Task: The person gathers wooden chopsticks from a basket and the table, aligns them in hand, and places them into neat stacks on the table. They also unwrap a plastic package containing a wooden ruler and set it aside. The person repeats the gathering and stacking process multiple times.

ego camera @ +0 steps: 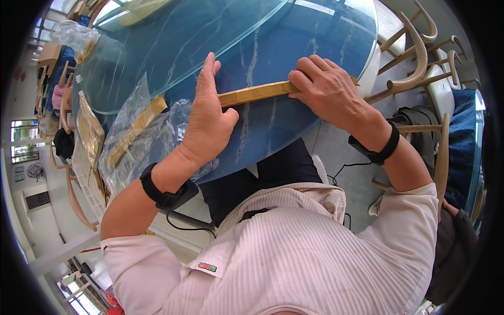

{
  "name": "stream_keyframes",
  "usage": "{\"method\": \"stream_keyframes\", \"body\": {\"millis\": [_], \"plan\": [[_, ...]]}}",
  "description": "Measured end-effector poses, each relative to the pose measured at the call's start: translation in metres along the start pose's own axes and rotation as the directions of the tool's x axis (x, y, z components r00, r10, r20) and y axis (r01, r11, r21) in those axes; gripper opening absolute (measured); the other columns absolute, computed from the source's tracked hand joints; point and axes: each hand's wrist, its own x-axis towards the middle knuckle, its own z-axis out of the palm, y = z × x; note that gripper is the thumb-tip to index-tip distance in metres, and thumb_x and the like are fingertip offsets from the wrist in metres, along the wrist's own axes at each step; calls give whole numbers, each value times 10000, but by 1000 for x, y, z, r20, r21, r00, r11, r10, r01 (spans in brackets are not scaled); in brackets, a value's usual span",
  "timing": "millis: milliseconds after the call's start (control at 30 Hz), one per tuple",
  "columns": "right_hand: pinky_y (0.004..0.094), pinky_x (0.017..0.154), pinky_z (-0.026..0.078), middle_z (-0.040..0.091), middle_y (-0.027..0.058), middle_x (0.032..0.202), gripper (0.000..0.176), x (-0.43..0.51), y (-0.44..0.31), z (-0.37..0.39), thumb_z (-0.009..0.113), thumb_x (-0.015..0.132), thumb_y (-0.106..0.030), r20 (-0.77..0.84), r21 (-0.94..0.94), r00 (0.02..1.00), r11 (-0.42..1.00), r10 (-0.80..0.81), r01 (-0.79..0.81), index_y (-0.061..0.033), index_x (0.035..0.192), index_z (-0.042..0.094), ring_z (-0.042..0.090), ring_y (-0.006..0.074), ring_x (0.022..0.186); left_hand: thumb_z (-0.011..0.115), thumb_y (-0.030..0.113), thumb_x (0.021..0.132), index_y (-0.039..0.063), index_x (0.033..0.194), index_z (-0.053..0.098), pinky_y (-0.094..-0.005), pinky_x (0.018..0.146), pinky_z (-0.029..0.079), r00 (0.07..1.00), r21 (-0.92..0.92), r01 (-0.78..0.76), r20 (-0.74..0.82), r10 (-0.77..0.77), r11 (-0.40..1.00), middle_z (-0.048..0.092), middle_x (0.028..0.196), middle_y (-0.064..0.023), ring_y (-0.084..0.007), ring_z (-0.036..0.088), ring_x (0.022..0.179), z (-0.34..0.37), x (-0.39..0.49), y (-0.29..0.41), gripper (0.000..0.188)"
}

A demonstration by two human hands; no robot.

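A long, narrow gold-coloured strip [258, 93], seemingly a stack of folded foil or paper, stands on the blue glass-topped table [275, 130]. My right hand [325, 86] grips it from above near its right end, and a short tip shows beyond the fingers. At the other end, my left hand [210, 110] is held upright and flat, palm side against or very close to the strip. Its fingers point away from me and the thumb sticks out; nothing is enclosed in it. Left of that hand lies a clear plastic bag [126, 134] with another gold strip [136, 132] inside.
A raised glass turntable [177, 43] covers the table's far part. A gold packet [89, 130] lies at the left edge, with a crumpled plastic bag [75, 35] farther back. Wooden chairs [413, 59] stand at right. A person in dark clothing [453, 244] is partly visible behind.
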Motion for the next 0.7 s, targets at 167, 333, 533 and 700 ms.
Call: {"method": "stream_keyframes", "body": {"millis": [167, 333, 533, 700], "plan": [[346, 838, 536, 591, 60, 991, 289, 9, 6, 5, 796, 899, -285, 58, 32, 998, 999, -25, 23, -86, 1006, 617, 609, 236, 969, 585, -87, 861, 41, 1623, 329, -429, 1227, 382, 994, 32, -51, 102, 47, 998, 498, 1532, -223, -354, 487, 1444, -1, 8, 8, 814], [372, 811, 543, 579, 70, 965, 288, 23, 4, 5, 800, 888, -272, 82, 64, 996, 998, -28, 23, -77, 993, 615, 604, 257, 936, 647, -77, 878, 54, 1513, 484, -434, 1146, 430, 984, 20, -76, 162, 71, 997, 581, 1422, -179, -336, 537, 1359, -6, 10, 3, 669], [378, 728, 549, 550, 72, 918, 312, 37, -4, -9, 861, 819, -197, -72, 132, 997, 991, -12, 22, -74, 927, 594, 589, 255, 886, 787, -26, 788, 79, 1443, 560, -504, 1119, 421, 885, 220, -436, -68, 460, 872, 556, 1405, -186, -381, 531, 1320, -62, -38, 63, 701], [377, 719, 546, 535, 75, 904, 312, 31, 6, 6, 860, 822, -185, 29, 67, 996, 995, -83, 80, -72, 916, 584, 591, 250, 872, 818, 30, 814, 51, 1452, 558, -471, 1127, 442, 945, 523, -213, -104, 309, 825, 587, 1414, -177, -381, 544, 1322, -152, -73, 18, 690]]}}
